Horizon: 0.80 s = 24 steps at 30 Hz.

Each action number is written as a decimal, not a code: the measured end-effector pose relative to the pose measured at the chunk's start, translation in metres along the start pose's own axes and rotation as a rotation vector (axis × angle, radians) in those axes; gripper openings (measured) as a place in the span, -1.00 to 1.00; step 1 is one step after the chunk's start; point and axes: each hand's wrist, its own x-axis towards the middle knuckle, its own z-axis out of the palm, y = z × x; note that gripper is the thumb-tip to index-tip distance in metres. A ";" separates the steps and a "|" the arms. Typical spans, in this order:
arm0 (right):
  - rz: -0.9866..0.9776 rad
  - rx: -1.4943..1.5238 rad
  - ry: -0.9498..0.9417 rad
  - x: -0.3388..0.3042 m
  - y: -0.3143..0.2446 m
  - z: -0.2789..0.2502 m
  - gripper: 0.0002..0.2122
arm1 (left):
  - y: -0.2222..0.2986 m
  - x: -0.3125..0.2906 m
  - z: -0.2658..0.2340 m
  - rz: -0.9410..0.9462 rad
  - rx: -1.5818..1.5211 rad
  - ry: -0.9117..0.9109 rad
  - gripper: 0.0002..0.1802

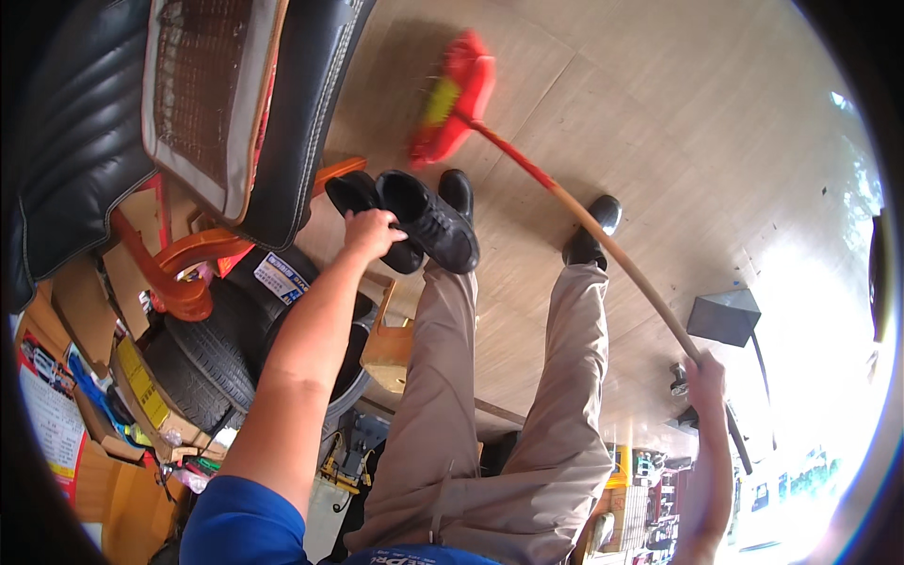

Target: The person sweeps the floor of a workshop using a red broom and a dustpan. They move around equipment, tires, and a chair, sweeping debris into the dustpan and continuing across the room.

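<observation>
A pair of black shoes [433, 224] hangs from my left hand [372, 235], whose fingers are closed on them at the left of my legs. Out to the right, my right hand [706, 381] grips a broom by its wooden stick [612, 250]. The stick slants up and left across the floor to a red broom head [478, 89] with a yellow patch, smeared by motion. Its head is just beyond the shoes in my hand. The stick's dark lower end sticks out past my right hand.
A black padded seat [80, 141] with a woven panel fills the upper left. Below it are stacked tyres [212, 344], a wooden stool [388, 353] and cartons. A grey dustpan-like box [723, 315] stands on the tiled floor [650, 113] at right. Goods line the lower right.
</observation>
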 end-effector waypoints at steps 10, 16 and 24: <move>0.249 -0.034 0.143 -0.151 0.123 -0.068 -0.72 | -0.036 0.088 -0.058 -0.323 0.005 0.010 -0.42; 0.048 0.295 0.245 -0.087 -0.002 -0.040 -0.75 | 0.039 0.018 -0.119 0.319 -0.090 0.511 -0.52; 0.054 0.574 0.021 -0.065 -0.061 -0.027 -0.66 | 0.073 -0.043 -0.472 0.239 0.166 1.886 -0.53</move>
